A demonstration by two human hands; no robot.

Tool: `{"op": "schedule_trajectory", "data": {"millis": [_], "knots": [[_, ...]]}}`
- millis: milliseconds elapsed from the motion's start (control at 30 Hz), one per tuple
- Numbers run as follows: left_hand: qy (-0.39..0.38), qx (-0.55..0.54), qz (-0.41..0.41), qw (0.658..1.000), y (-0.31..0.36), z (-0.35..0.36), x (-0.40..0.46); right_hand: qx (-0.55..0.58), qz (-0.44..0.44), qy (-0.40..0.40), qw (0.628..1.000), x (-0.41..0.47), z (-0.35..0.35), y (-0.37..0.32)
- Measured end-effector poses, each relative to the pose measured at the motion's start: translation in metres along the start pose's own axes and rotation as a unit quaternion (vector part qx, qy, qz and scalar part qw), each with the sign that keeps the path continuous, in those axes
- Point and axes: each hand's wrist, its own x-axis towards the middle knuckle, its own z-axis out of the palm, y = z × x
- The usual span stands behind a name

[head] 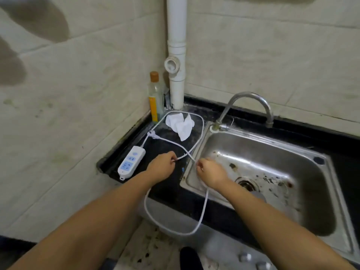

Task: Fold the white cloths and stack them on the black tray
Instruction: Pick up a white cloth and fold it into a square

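Head view: left hand (161,168) and right hand (211,173) each pinch white cable (202,213) just left of sink (292,151). Crumpled cloth (180,124) lies on tabletop (167,188) behind sink's left corner, unfolded (no tray visible). Advice: coil cable aside, then flatten cloth before folding.

The black stone counter (167,184) is narrow, closed on its left by the tiled wall (78,114) and on its right by the steel sink basin (272,172). A white power strip (131,162) lies along the wall side. Its thin white cable (202,129) loops around a crumpled white cloth (180,124). Behind stand a clear bottle with brown cap (155,98) and a white plastic pipe (176,55). The curved metal tap (251,96) arches over the sink's back corner. Bare counter shows between strip and sink.
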Motion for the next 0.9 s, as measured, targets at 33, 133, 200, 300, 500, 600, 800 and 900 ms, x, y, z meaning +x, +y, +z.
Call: {"op": "schedule_trajectory", "data": {"millis": [33, 133, 200, 300, 500, 600, 800, 900], "knots": [[0.002, 0.005, 0.004, 1.0, -0.001, 0.0, 0.022, 0.0, -0.004, -0.001, 1.0, 0.023, 0.001, 0.0], [0.016, 0.019, -0.007, 1.0, -0.003, 0.0, 0.088, -0.001, -0.005, -0.012, 1.0, 0.094, 0.008, -0.001], [0.02, 0.027, -0.004, 0.999, -0.008, 0.001, 0.131, -0.007, -0.003, -0.01, 1.0, 0.137, 0.015, -0.002], [-0.022, 0.014, 0.023, 0.999, -0.02, 0.006, 0.183, 0.005, 0.016, 0.011, 1.0, 0.183, 0.027, -0.006], [-0.08, 0.188, 0.13, 0.97, -0.028, 0.013, 0.223, 0.002, 0.045, -0.011, 0.999, 0.218, 0.048, -0.004], [-0.063, 0.261, 0.138, 0.953, -0.029, 0.009, 0.229, 0.001, 0.029, 0.008, 1.0, 0.22, 0.044, 0.001], [0.027, 0.268, 0.114, 0.956, -0.021, -0.02, 0.217, 0.184, 0.026, 0.124, 0.975, 0.203, -0.002, 0.018], [0.09, 0.228, 0.114, 0.963, -0.014, -0.039, 0.196, 0.31, 0.055, 0.165, 0.935, 0.177, -0.034, 0.02]]}}
